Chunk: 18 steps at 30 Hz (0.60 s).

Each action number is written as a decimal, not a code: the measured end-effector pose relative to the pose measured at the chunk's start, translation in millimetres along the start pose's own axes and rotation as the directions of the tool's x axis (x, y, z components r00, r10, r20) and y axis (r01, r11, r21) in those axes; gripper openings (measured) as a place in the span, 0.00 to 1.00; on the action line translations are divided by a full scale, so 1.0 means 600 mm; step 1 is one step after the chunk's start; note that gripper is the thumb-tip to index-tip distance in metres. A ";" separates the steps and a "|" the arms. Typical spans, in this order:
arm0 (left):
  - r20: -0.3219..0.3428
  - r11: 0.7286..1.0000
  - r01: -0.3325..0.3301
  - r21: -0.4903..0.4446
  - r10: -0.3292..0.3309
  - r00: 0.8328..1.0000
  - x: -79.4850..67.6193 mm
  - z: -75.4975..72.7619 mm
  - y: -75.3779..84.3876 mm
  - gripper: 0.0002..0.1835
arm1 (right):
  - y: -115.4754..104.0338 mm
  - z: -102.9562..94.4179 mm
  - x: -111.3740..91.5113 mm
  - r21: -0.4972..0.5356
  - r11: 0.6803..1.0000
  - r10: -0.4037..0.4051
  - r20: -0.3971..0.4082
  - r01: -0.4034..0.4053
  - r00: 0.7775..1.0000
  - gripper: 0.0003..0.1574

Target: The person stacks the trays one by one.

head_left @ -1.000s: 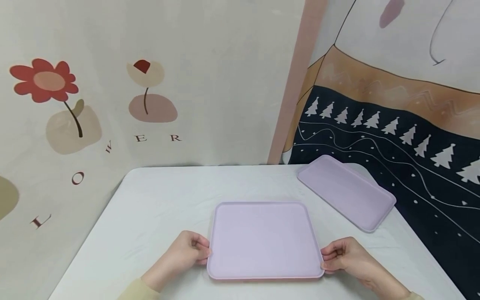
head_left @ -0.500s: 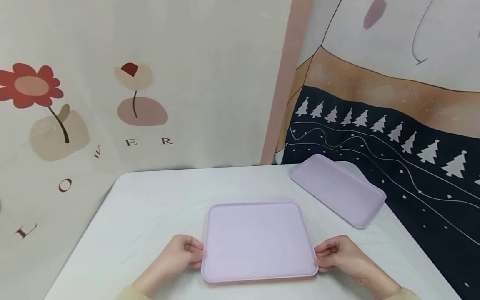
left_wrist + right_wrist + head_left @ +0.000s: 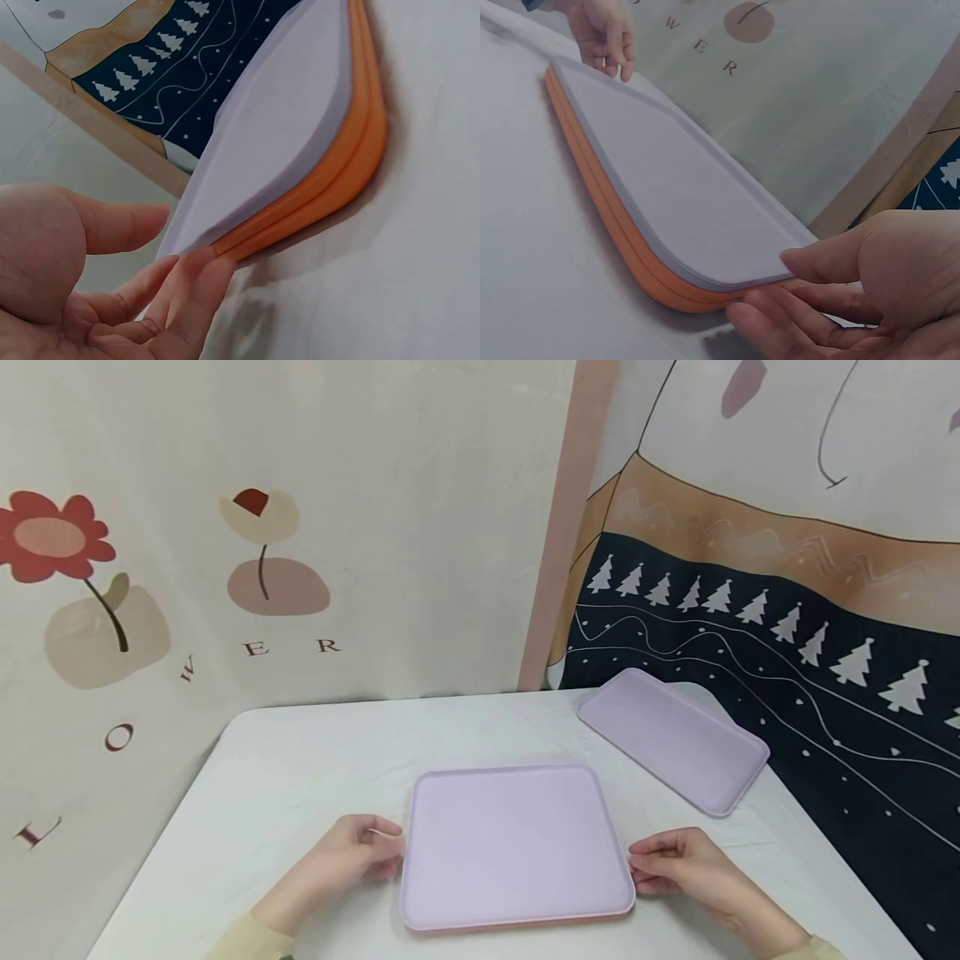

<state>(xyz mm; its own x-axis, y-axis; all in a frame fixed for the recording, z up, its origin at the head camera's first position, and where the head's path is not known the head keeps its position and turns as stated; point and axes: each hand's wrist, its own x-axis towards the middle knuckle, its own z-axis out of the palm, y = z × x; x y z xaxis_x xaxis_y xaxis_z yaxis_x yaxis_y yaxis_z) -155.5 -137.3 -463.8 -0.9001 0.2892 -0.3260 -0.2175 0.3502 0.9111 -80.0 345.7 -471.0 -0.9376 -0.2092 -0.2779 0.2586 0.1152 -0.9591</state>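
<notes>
A lavender rectangular tray (image 3: 517, 847) lies on top of orange trays (image 3: 352, 161), stacked flat on the white table. My left hand (image 3: 352, 852) is at the stack's left edge. In the left wrist view its thumb stands off the rim, and its fingertips (image 3: 214, 270) are right at the orange side. On the opposite edge, my right hand (image 3: 686, 864) has loosely extended fingers beside the stack. Its thumb (image 3: 829, 255) overlaps the lavender rim in the right wrist view, while the other fingers lie low along the orange side.
A second, narrower lavender tray (image 3: 675, 739) sits at an angle at the table's back right, along its edge. Behind the white table (image 3: 315, 752) hangs a pale cloth with printed flowers (image 3: 262, 585). Dark fabric with white trees (image 3: 750, 635) hangs at the right.
The fingers of both hands have loosened from the stack's edges, the left hand drawing slightly away. The trays stay in place while the head view shifts a little.
</notes>
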 end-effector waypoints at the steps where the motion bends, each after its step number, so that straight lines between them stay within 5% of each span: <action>1: -0.005 1.000 -0.007 0.008 0.007 1.000 0.002 -0.003 0.004 0.24 | 0.000 -0.001 0.000 0.006 1.000 0.005 -0.008 -0.004 1.000 0.22; 9: -0.006 0.996 -0.055 0.064 0.055 0.998 0.026 -0.012 0.035 0.26 | 0.003 -0.010 -0.006 0.052 0.997 0.060 -0.088 -0.056 0.994 0.28; 18: -0.013 0.993 -0.086 0.080 0.087 0.996 0.063 -0.007 0.063 0.24 | 0.002 -0.022 -0.014 0.087 0.996 0.010 -0.152 0.003 0.988 0.33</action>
<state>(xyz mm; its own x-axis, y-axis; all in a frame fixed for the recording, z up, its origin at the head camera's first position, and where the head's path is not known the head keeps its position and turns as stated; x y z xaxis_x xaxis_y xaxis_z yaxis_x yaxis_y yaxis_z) -199.2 -116.6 -440.8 -0.9204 0.3070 -0.2423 -0.1088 0.3940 0.9127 -75.1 360.4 -468.9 -0.9593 -0.0579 -0.2765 0.2751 0.0299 -0.9609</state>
